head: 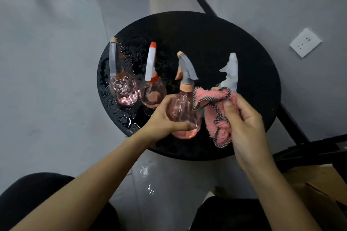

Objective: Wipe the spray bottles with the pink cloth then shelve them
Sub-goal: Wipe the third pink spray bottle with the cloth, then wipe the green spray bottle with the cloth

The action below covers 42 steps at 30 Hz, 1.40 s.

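Wiping stage: four spray bottles on the table, none seen shelved.

The round black table (225,43), beaded with water on its left side, carries a row of four. The far-left bottle (123,90) and second bottle (152,95), both pink, stand close together. The left hand (161,118) grips the third bottle (183,110) round its body. The fourth bottle (230,73) stands at the right, its body hidden behind the pink cloth (216,110). The right hand (244,124) holds that cloth bunched at the third bottle's right side. Judged: most wiping and all shelving remain.
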Tool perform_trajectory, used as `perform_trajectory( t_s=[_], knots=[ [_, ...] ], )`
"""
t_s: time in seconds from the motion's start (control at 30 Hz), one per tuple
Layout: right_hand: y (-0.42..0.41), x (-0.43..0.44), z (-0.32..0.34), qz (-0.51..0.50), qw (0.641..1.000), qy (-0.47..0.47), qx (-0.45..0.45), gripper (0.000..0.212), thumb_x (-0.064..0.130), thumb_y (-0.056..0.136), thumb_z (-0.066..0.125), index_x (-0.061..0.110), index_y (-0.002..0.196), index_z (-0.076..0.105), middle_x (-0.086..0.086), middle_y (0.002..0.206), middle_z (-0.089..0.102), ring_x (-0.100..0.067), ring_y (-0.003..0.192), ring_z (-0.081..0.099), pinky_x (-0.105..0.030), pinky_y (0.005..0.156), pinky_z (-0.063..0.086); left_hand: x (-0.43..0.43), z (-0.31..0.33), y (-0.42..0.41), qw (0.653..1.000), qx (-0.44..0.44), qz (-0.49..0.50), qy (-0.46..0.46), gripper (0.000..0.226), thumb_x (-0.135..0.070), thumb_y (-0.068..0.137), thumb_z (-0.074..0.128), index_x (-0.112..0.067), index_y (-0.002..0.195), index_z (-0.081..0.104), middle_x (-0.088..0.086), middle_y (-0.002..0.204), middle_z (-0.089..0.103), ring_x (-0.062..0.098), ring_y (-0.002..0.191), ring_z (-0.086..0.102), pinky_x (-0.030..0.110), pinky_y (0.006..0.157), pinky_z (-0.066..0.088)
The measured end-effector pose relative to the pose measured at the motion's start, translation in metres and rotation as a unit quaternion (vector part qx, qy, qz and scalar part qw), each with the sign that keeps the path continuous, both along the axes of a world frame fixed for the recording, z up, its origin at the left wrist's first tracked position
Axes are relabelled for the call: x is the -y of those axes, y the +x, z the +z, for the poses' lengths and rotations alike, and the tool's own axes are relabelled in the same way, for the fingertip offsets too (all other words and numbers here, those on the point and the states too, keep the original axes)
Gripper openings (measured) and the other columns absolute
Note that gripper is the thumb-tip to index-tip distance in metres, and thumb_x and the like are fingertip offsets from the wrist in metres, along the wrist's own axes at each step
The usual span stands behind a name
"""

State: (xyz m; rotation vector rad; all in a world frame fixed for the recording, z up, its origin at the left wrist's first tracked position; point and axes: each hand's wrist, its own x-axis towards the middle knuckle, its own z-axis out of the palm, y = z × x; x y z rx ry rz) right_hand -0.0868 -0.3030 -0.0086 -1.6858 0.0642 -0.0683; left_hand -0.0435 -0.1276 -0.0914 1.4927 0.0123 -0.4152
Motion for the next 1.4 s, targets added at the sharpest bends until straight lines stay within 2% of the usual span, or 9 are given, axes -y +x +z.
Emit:
perform_trajectory(
  t_s=[0.27, 0.47, 0.7, 0.83, 1.03, 1.17, 1.23, 1.3, 1.4],
  knots=[
    [0.002, 0.016, 0.003, -0.011, 1.0, 0.021, 0.018, 0.03, 0.016, 0.101, 0.044, 0.033, 0.11, 0.066, 0.004, 0.11, 0.071, -0.013, 0.11, 0.065, -0.045, 0.101, 0.048, 0.015, -0.012, 0.033, 0.997, 0.033, -0.034, 0.054, 0.091, -0.012, 0.052, 0.087, -0.018, 0.129, 0.038, 0.012, 0.12, 0.061, 0.024, 0.106, 0.066, 0.045, 0.099, 0.049],
    [0.004, 0.019, 0.002, -0.01, 0.999, 0.029, 0.019, 0.03, 0.015, 0.101, 0.044, 0.032, 0.109, 0.067, 0.003, 0.111, 0.071, -0.014, 0.109, 0.065, -0.043, 0.1, 0.049, 0.013, -0.013, 0.054, 0.987, 0.058, -0.049, 0.14, 0.088, -0.021, 0.049, 0.083, -0.024, 0.126, 0.04, 0.007, 0.116, 0.063, 0.022, 0.106, 0.065, 0.046, 0.097, 0.05],
    [0.006, 0.022, 0.002, -0.028, 0.999, 0.035, 0.015, 0.029, 0.012, 0.102, 0.044, 0.028, 0.113, 0.066, 0.003, 0.111, 0.072, -0.014, 0.11, 0.065, -0.041, 0.1, 0.048, 0.009, -0.016, 0.07, 0.979, 0.071, -0.074, 0.175, 0.086, -0.011, 0.052, 0.082, -0.024, 0.127, 0.042, 0.005, 0.112, 0.061, 0.022, 0.105, 0.063, 0.046, 0.092, 0.054],
    [0.007, 0.023, 0.003, -0.034, 0.999, 0.038, 0.015, 0.03, 0.012, 0.102, 0.045, 0.029, 0.112, 0.067, 0.003, 0.11, 0.072, -0.015, 0.11, 0.065, -0.043, 0.101, 0.048, 0.012, -0.01, 0.068, 0.97, 0.118, -0.061, 0.204, 0.086, -0.013, 0.055, 0.077, -0.021, 0.132, 0.039, 0.003, 0.121, 0.054, 0.018, 0.113, 0.056, 0.042, 0.098, 0.049],
    [0.006, 0.03, 0.009, -0.053, 0.997, 0.056, 0.022, 0.029, 0.012, 0.101, 0.045, 0.03, 0.108, 0.067, 0.005, 0.107, 0.073, -0.013, 0.107, 0.066, -0.036, 0.097, 0.05, 0.02, 0.003, 0.034, 0.939, 0.204, 0.086, 0.263, 0.088, -0.011, 0.067, 0.075, -0.01, 0.142, 0.03, 0.008, 0.141, 0.038, 0.02, 0.133, 0.036, 0.034, 0.112, 0.032],
    [0.004, 0.038, 0.013, -0.074, 0.994, 0.075, 0.026, 0.029, 0.011, 0.101, 0.045, 0.029, 0.107, 0.066, 0.005, 0.107, 0.072, -0.013, 0.108, 0.066, -0.034, 0.098, 0.05, 0.037, 0.005, -0.011, 0.909, 0.281, 0.215, 0.221, 0.046, -0.002, 0.076, 0.066, -0.006, 0.119, 0.049, 0.008, 0.113, 0.05, 0.018, 0.104, 0.052, 0.029, 0.091, 0.046],
    [0.003, 0.042, 0.013, -0.081, 0.993, 0.086, 0.02, 0.029, 0.01, 0.101, 0.044, 0.027, 0.109, 0.066, 0.003, 0.11, 0.072, -0.013, 0.109, 0.065, -0.035, 0.099, 0.05, 0.048, 0.007, -0.02, 0.92, 0.297, 0.175, 0.186, 0.039, 0.006, 0.076, 0.06, -0.004, 0.112, 0.052, 0.007, 0.108, 0.052, 0.014, 0.098, 0.054, 0.025, 0.085, 0.047],
    [0.001, 0.045, 0.014, -0.086, 0.992, 0.097, 0.01, 0.029, 0.01, 0.101, 0.044, 0.026, 0.111, 0.066, 0.001, 0.112, 0.072, -0.014, 0.109, 0.066, -0.036, 0.1, 0.05, 0.062, 0.01, -0.013, 0.935, 0.287, 0.102, 0.183, 0.042, 0.003, 0.077, 0.06, -0.004, 0.118, 0.051, 0.008, 0.115, 0.053, 0.01, 0.104, 0.052, 0.021, 0.093, 0.045],
    [0.0, 0.051, 0.015, -0.095, 0.99, 0.108, 0.001, 0.028, 0.01, 0.101, 0.044, 0.026, 0.107, 0.067, 0.001, 0.109, 0.072, -0.016, 0.108, 0.066, -0.038, 0.098, 0.051, 0.085, 0.007, 0.009, 0.935, 0.266, 0.005, 0.235, 0.068, 0.002, 0.077, 0.067, 0.002, 0.138, 0.035, 0.016, 0.135, 0.042, 0.017, 0.127, 0.037, 0.008, 0.107, 0.023]
  ],
)
